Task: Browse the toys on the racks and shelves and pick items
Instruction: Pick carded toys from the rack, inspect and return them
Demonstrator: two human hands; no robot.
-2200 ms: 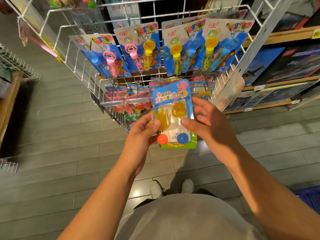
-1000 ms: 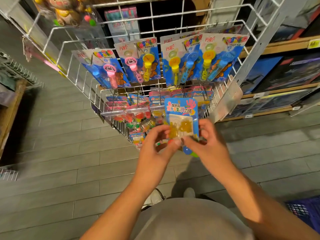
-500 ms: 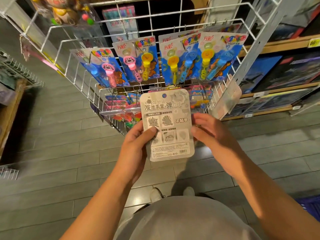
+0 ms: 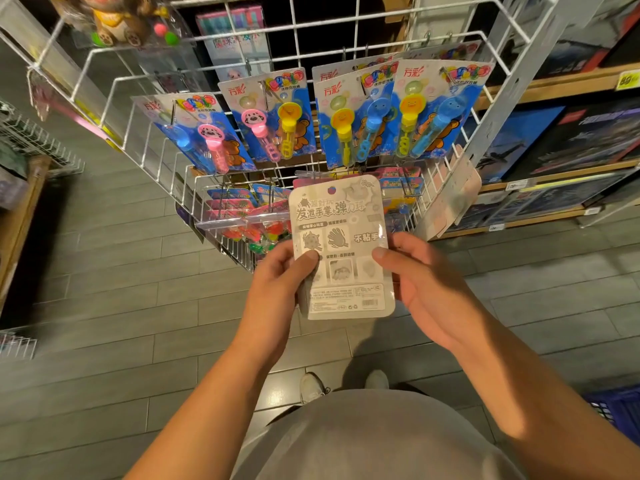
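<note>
I hold a carded toy pack [image 4: 343,220] upright in front of the wire rack, its grey printed back facing me. My left hand [image 4: 277,285] grips its left edge, thumb laid across the card. My right hand [image 4: 415,275] grips the right edge, thumb on the card and fingers behind. Its toy side is turned away and hidden. On the white wire rack [image 4: 114,95] hang several blue bubble-wand cards [image 4: 349,112]. More small toy packs [image 4: 242,209] lie in the basket below them.
A plush toy in a clear bag [image 4: 117,19] hangs at the top left. Wooden shelves with dark boxes [image 4: 568,140] run along the right. A blue crate corner [image 4: 616,407] sits on the grey tiled floor at lower right; my shoes [image 4: 311,386] show below.
The pack was flipped from its colourful front to its grey back about half a second ago. Since then both hands keep holding it, almost still.
</note>
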